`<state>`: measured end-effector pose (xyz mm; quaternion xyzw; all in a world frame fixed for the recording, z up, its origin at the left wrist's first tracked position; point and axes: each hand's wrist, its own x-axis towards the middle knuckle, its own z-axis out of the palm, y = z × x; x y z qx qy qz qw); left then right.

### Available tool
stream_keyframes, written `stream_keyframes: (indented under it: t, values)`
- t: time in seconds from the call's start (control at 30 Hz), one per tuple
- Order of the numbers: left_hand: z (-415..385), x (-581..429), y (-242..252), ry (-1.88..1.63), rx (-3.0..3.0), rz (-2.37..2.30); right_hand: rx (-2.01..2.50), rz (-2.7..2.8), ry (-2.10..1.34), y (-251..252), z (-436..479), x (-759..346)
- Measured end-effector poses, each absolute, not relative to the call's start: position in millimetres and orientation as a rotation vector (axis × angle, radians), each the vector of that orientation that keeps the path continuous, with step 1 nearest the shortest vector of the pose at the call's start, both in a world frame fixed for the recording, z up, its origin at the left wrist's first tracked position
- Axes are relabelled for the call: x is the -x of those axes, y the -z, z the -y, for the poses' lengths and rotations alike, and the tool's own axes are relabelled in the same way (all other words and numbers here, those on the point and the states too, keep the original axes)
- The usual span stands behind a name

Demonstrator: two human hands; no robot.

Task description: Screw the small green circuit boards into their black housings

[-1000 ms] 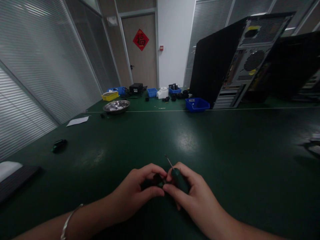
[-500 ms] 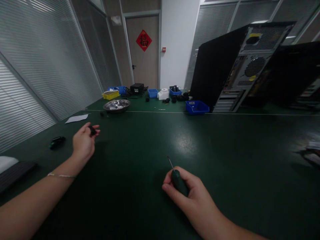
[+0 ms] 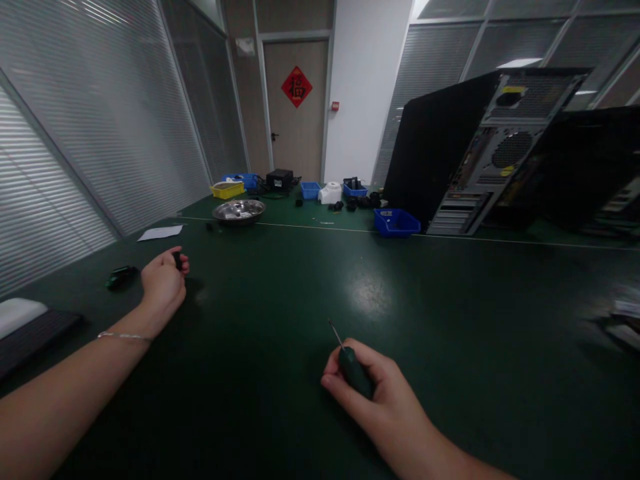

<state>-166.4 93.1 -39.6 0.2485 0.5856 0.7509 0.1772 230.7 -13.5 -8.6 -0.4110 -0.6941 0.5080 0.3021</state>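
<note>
Nearest, a green-handled screwdriver (image 3: 354, 371) is clamped in the grip of the right hand (image 3: 387, 408), its thin shaft raised off the smooth, dark-green tabletop (image 3: 320, 280). Further left, a small black part (image 3: 177, 259) is pinched in the grip of the left hand (image 3: 161, 285). Beyond, a round steel bowl (image 3: 239, 211), a blue plastic bin (image 3: 397, 223) and a boxy computer tower (image 3: 480, 153) are set before slatted blinds (image 3: 75, 133).

The black part (image 3: 177, 259) in the left hand (image 3: 161, 283) is unidentifiably small.
</note>
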Motion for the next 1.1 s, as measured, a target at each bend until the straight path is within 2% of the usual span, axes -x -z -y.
stream_keyframes:
  t: [0.63, 1.1]
  values:
    - [-88.4, 143.5, 35.8, -2.012, -0.725, -1.558, 1.007, 1.933, -1.255, 19.9, 6.5, -233.4]
    - [-91.9, 148.8, 41.5, -2.017, -0.727, -1.517, 1.009, 2.005, -1.26, 9.1, 21.7, -238.4]
